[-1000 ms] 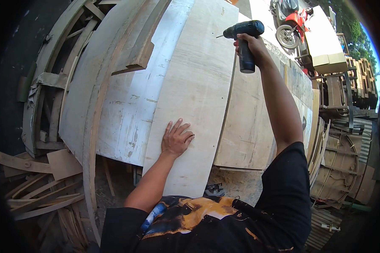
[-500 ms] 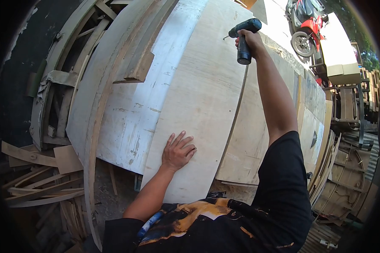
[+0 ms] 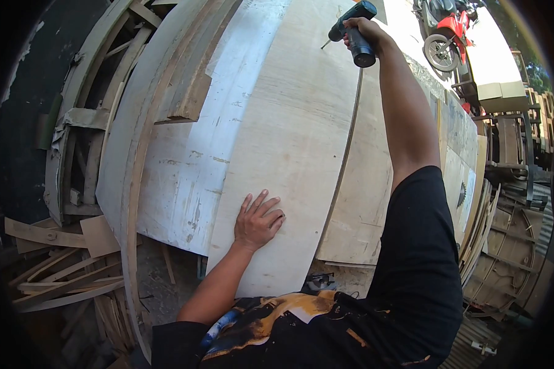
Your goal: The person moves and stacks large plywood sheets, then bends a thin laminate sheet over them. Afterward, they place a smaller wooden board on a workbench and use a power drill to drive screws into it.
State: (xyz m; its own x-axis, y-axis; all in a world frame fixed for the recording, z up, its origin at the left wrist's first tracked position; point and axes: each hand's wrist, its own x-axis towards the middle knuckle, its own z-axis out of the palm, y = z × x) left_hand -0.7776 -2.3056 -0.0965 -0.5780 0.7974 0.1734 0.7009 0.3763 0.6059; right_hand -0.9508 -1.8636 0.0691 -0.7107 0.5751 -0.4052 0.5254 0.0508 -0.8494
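My left hand (image 3: 259, 220) lies flat on a long pale plywood board (image 3: 283, 154), its fingers spread. At the far end of the board my right hand (image 3: 366, 34) grips a dark cordless drill (image 3: 361, 52). The drill's bit points left and down, with its tip close to the board; whether it touches the surface I cannot tell. Small dark marks dot the board's right edge. A white-stained panel (image 3: 194, 184) lies along the board's left side.
Thick wooden pieces (image 3: 188, 104) rest on the left panels. Wood scraps (image 3: 61, 270) are heaped at lower left. A circular saw blade (image 3: 461, 194) shows at the right, and a red motorcycle (image 3: 452, 37) stands at upper right.
My right hand and the drill have moved up and slightly left, further along the board, and the drill is tilted differently. My left hand has stayed at the same place on the board.
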